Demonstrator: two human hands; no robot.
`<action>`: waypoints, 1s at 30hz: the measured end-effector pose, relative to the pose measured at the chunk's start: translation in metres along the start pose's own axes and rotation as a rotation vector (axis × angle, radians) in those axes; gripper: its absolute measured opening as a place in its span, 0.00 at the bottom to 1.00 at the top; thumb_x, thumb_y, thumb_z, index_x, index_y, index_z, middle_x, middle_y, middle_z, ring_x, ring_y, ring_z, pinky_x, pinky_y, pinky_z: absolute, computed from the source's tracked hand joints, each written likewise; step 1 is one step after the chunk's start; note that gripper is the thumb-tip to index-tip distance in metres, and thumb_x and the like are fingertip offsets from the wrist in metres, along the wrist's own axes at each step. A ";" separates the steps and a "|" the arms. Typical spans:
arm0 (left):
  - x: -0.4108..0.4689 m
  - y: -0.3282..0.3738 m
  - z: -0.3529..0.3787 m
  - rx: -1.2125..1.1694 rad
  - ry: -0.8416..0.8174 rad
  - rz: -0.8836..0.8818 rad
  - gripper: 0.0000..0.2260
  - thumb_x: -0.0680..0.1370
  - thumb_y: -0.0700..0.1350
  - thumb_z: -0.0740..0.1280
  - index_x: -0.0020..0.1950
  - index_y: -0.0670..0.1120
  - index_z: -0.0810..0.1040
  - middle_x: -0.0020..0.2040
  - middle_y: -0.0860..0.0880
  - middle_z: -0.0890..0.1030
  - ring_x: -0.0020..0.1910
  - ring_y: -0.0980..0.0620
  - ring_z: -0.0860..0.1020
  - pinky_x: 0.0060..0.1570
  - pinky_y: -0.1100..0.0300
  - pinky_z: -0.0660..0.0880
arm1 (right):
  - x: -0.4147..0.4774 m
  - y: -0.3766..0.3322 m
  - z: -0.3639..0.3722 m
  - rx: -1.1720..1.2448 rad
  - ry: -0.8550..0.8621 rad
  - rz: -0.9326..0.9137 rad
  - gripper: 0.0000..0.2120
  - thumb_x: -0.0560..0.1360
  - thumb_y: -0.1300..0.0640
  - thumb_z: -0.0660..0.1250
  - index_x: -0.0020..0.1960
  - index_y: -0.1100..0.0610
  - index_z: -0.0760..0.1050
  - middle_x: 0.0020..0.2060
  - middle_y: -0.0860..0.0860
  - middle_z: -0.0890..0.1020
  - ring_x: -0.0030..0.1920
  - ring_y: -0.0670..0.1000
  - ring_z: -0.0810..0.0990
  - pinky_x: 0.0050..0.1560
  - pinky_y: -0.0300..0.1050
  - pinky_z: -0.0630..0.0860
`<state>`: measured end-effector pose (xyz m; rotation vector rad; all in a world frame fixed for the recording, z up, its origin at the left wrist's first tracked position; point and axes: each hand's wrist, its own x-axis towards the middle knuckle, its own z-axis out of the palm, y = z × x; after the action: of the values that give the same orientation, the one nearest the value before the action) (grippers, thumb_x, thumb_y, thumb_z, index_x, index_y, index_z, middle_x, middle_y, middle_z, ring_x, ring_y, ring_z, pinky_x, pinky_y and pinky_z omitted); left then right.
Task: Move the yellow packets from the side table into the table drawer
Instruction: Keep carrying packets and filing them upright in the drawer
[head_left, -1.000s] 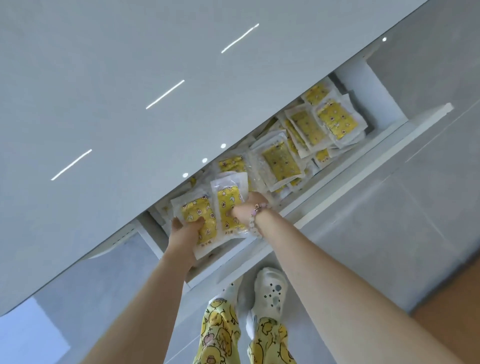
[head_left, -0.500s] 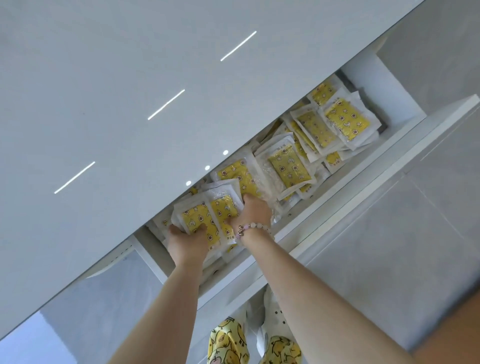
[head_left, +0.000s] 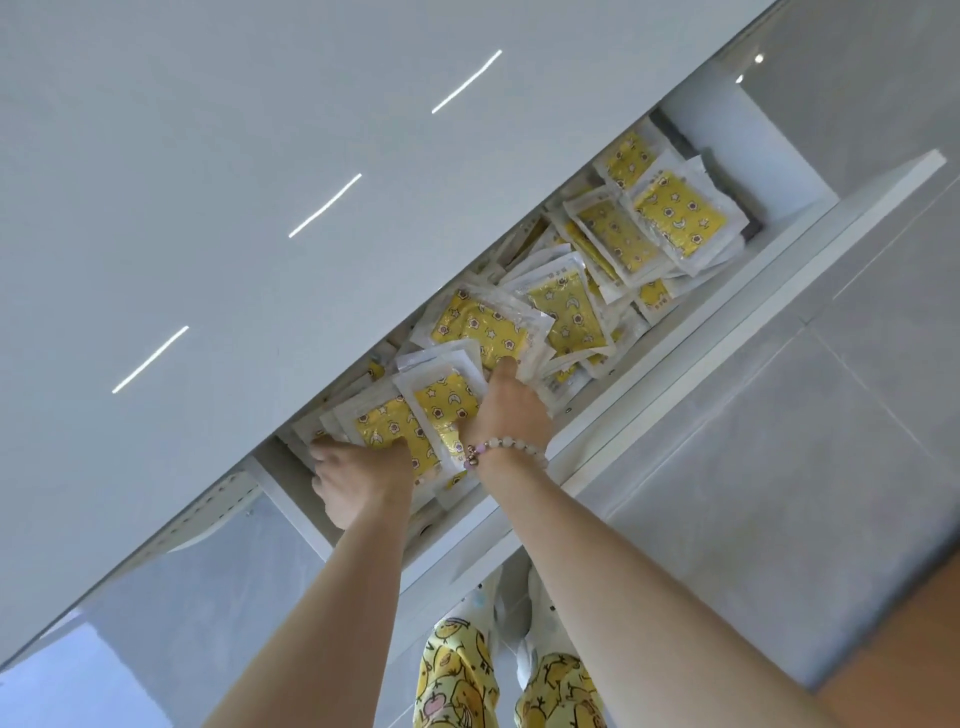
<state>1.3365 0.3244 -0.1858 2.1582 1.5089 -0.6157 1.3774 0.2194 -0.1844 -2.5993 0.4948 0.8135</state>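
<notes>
While the left hand (head_left: 363, 480) and right hand (head_left: 506, 410) curl their fingers round a fanned stack of packets (head_left: 410, 415), I see glossy clear sleeves over yellow star-printed squares, low inside the white drawer (head_left: 727, 317). A loose heap (head_left: 670, 218) fills it toward 1 o'clock, under the smooth grey tabletop (head_left: 208, 182).

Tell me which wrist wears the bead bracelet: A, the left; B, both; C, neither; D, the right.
D: the bead bracelet circles the wrist of the right hand, which grips the yellow packets together with the left hand, whose wrist is bare.
</notes>
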 end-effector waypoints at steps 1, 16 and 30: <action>-0.005 0.002 -0.002 0.040 0.003 -0.005 0.33 0.71 0.48 0.72 0.68 0.37 0.58 0.65 0.39 0.68 0.65 0.41 0.67 0.59 0.49 0.69 | -0.002 -0.001 -0.002 -0.023 0.008 -0.012 0.24 0.73 0.57 0.71 0.63 0.57 0.62 0.50 0.55 0.81 0.52 0.55 0.79 0.37 0.45 0.70; -0.132 0.055 -0.137 0.412 0.002 0.580 0.17 0.74 0.41 0.60 0.63 0.46 0.67 0.61 0.50 0.69 0.60 0.49 0.70 0.49 0.59 0.70 | -0.078 -0.048 -0.173 -0.165 0.025 -0.258 0.19 0.76 0.62 0.64 0.65 0.58 0.65 0.59 0.53 0.76 0.61 0.53 0.72 0.54 0.47 0.74; -0.219 0.045 -0.488 0.357 0.700 0.739 0.14 0.76 0.43 0.59 0.62 0.46 0.69 0.60 0.49 0.70 0.63 0.48 0.66 0.55 0.57 0.63 | -0.291 -0.231 -0.398 -0.236 0.448 -0.890 0.14 0.75 0.60 0.58 0.60 0.56 0.70 0.59 0.53 0.72 0.59 0.53 0.70 0.56 0.44 0.67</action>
<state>1.3651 0.4286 0.3396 3.1506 0.7385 0.1705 1.4385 0.3071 0.3498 -2.7745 -0.6711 -0.0145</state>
